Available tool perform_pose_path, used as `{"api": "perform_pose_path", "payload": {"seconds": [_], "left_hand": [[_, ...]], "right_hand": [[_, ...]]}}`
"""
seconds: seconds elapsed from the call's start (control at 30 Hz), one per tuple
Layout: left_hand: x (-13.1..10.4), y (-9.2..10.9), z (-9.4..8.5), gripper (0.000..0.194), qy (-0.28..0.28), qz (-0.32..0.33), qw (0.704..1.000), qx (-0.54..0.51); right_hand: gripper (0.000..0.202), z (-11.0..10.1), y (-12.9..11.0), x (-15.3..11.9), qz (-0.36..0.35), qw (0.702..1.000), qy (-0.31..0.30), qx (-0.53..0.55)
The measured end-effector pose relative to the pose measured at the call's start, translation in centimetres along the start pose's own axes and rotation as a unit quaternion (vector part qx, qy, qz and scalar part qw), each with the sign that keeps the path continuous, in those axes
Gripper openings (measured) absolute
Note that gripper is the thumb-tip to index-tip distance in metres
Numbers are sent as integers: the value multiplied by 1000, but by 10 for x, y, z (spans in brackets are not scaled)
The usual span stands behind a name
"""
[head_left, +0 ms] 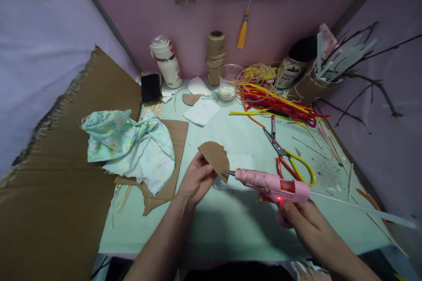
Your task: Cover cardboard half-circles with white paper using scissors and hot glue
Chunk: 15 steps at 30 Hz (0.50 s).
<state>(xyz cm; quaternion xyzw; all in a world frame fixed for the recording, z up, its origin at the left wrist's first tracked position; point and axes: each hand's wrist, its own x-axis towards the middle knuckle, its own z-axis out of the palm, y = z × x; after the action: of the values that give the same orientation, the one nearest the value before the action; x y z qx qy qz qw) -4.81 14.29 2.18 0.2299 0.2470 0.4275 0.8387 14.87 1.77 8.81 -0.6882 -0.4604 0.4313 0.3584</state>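
My left hand (198,175) holds a half-round piece of brown cardboard (215,158), thumb in front and fingers behind it. Glue seems to run along its curved edge. My right hand (296,217) grips a pink glue gun (272,183) with a red light glowing on its side. The gun's metal nozzle points left, at the lower right edge of the cardboard; whether it touches, I cannot tell. A long translucent glue stick (359,209) sticks out of its back. Under the cardboard lies a pale cloth piece (242,162) on the table.
Pliers and scissors with red and yellow handles (283,156) lie right of centre. Green floral cloth (132,145) covers a cardboard sheet (180,140) at left. Behind stand a bottle (169,66), twine spool (216,57), plastic cup (227,85) and colourful pipe cleaners (283,105). Twigs (376,83) jut at right.
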Motion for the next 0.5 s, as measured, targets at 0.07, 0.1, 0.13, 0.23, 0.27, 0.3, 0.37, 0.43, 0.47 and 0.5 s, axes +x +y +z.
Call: {"api": "perform_pose_path", "payload": {"seconds": [0.07, 0.1, 0.13, 0.23, 0.27, 0.3, 0.37, 0.43, 0.47, 0.5], "left_hand": [[-1, -1, 0, 54, -21, -19, 1000, 10], [-1, -1, 0, 54, -31, -31, 999, 16], [-2, -2, 0, 54, -39, -43, 998, 22], [-3, -4, -1, 53, -47, -70, 996, 36], [-3, -4, -1, 53, -49, -75, 995, 39], [-3, -5, -1, 53, -50, -78, 995, 41], [-2, -5, -2, 54, -53, -82, 994, 44], [-2, -6, -2, 54, -56, -85, 994, 48], [-2, -6, -3, 54, -57, -88, 993, 50], [-2, -6, -3, 54, -56, -90, 993, 52]], "right_hand": [[55, 1, 2, 2, -19, 1000, -8, 14], [54, 2, 3, 3, -28, 999, -13, 20], [53, 2, 4, 4, -35, 999, -16, 24], [49, 4, 4, 7, -51, 998, -14, 35], [48, 4, 4, 7, -54, 998, -10, 36], [48, 5, 4, 8, -55, 998, -7, 38], [49, 5, 4, 9, -52, 998, -2, 39], [51, 5, 4, 9, -43, 998, 0, 40], [51, 6, 4, 10, -39, 998, 2, 40], [51, 6, 4, 10, -38, 999, 2, 39]]}}
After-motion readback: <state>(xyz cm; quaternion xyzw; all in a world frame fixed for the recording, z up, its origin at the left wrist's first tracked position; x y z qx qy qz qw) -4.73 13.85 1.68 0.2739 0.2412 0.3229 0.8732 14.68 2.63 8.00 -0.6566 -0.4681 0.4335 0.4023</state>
